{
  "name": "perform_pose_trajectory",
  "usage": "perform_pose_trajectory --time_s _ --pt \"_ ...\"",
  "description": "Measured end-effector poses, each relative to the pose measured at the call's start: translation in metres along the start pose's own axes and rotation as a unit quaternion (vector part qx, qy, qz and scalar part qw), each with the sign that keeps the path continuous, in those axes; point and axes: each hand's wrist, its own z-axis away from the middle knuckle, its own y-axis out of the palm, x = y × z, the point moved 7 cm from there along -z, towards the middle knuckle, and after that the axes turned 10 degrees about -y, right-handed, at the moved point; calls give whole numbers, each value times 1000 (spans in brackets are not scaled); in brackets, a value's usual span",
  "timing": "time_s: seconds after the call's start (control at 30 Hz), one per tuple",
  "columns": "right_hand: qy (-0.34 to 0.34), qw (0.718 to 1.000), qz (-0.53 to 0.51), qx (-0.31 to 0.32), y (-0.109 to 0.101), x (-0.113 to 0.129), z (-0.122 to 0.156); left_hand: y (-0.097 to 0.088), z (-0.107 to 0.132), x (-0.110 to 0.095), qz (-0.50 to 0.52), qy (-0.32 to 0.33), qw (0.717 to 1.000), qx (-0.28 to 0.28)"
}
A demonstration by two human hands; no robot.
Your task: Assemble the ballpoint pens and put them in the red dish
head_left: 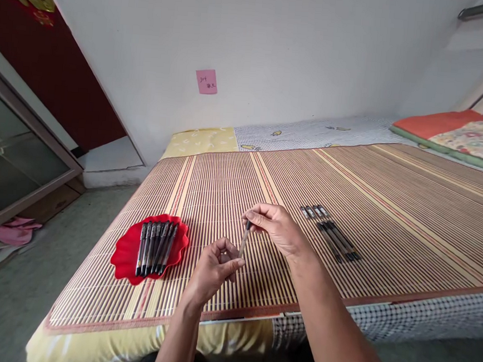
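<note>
A slim pen [244, 242] with a clear greyish barrel and a dark upper end is held tilted above the bamboo mat. My right hand [273, 228] pinches its dark top end. At the lower end, the thumb and fingers of my left hand [218, 265] close around it; the tip is hidden there. To the right of my right hand, several dark pen caps [314, 211] lie in a row on the mat. Just below them rest several pens without caps [337, 241], side by side. On the left, a red scalloped plate [125, 252] carries several capped pens [156, 247].
The striped bamboo mat [219, 196] covers a bed with yellow and checked sheets [312, 132]. Folded orange and floral bedding [442, 127] lies at the far right. A pink note [206, 82] is stuck on the white wall. A glass-panelled cabinet [17, 158] stands at the left.
</note>
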Motion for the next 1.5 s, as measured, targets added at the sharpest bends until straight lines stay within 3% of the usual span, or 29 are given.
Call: perform_pose_trajectory --time_s 0.47,0.57,0.6,0.67,0.73,0.87,1.0,1.3,1.4,1.5 --pt "-15 999 23 -29 1 -13 -4 -6 -4 0 -101 49 989 -99" --pt "0 988 150 -23 -14 -9 -4 -8 -5 1 -98 45 990 -96" --pt "13 972 233 -34 -25 -8 -3 -9 -6 1 -93 44 990 -92" --pt "47 910 403 -83 -55 -6 0 -12 -6 1 -78 43 992 -88" --pt "85 852 499 -134 -85 -6 7 -15 -6 0 -70 45 993 -87" --pt "166 753 613 -170 -124 -20 22 -16 -6 -1 -76 50 993 -79" --pt "209 705 662 -146 -135 -32 26 -13 -5 -1 -81 48 993 -71" --pt "205 704 666 -136 -132 -31 20 -9 -5 -6 -70 39 994 -73" --pt "214 729 636 -137 -132 -39 21 -8 -4 -7 -71 38 994 -72" --pt "198 778 579 -143 -129 -48 20 -7 -4 -8 -71 36 994 -71"
